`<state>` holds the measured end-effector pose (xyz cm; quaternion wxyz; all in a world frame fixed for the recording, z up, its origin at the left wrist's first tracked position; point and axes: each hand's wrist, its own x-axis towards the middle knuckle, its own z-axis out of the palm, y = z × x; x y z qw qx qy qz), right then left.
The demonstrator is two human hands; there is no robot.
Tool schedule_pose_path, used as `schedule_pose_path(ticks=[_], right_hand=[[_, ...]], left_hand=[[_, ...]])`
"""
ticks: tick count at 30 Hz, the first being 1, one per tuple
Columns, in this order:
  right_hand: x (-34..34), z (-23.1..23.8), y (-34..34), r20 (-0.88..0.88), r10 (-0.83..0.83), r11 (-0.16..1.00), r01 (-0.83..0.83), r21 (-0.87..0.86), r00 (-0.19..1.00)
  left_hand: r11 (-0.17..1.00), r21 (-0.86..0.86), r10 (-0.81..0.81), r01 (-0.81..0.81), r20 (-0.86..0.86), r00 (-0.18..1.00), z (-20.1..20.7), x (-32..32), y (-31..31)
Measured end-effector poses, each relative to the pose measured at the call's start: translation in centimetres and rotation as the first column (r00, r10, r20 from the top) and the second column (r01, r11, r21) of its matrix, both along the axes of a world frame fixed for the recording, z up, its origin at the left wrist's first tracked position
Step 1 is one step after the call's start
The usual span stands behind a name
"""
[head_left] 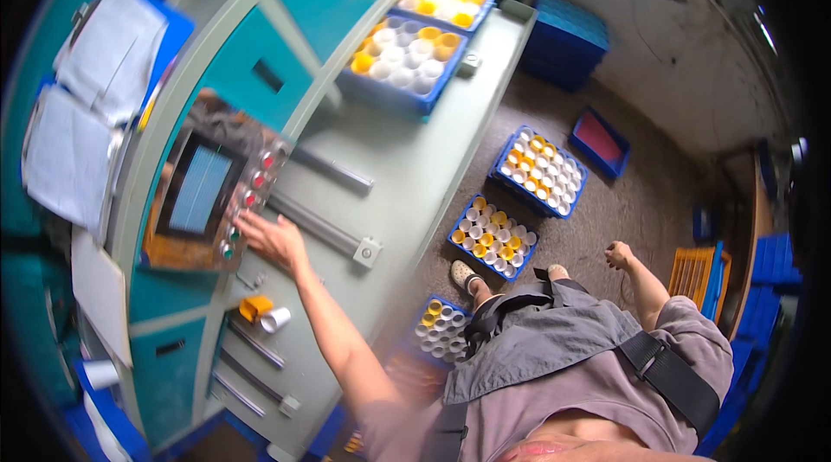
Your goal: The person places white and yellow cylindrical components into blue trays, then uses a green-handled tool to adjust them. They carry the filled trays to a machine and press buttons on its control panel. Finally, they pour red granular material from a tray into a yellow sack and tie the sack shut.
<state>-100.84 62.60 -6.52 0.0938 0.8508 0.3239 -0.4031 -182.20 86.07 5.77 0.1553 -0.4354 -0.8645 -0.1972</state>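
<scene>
At green buttons [235,234], left hand [277,242]; nearby, a screen [201,189], text illegible.

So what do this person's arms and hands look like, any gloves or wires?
The left hand and right hand are bare, with no gloves, wires, watch or bracelet showing. The left forearm and right forearm are uncovered too. The right sleeve is short, loose and dusty mauve; the left sleeve matches in colour but looks blurred.

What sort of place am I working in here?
Probably a small factory workshop: there's a teal machine with a screen and push buttons, plus blue crates filled with white and yellow cup-shaped pieces.
</scene>
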Motion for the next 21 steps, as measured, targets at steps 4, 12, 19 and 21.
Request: schedule_pose_path(ticks=[4,12,19,21], right_hand=[[-1.8,-0.3,-3.4,-0.163,-0.050,0.998,0.056,0.033,0.985],[-7.1,-3.1,-4.3,-0.367,-0.048,0.996,0.073,0.055,0.929],[-5.5,-4.0,-4.7,-0.370,-0.058,0.991,0.098,0.089,0.927],[-4.9,-4.1,-4.9,-0.376,-0.042,0.986,0.100,0.137,0.925]], left_hand=[[1.000,-0.005,-0.022,0.022,-0.090,0.996,-0.5,-0.1,-0.4],[0.981,-0.191,-0.034,0.015,-0.097,0.995,1.0,-0.4,-1.6],[0.968,-0.245,-0.001,-0.044,-0.183,0.983,1.7,-0.2,-1.6],[0.949,-0.308,0.033,-0.069,-0.122,0.992,1.5,-0.3,-1.4]])
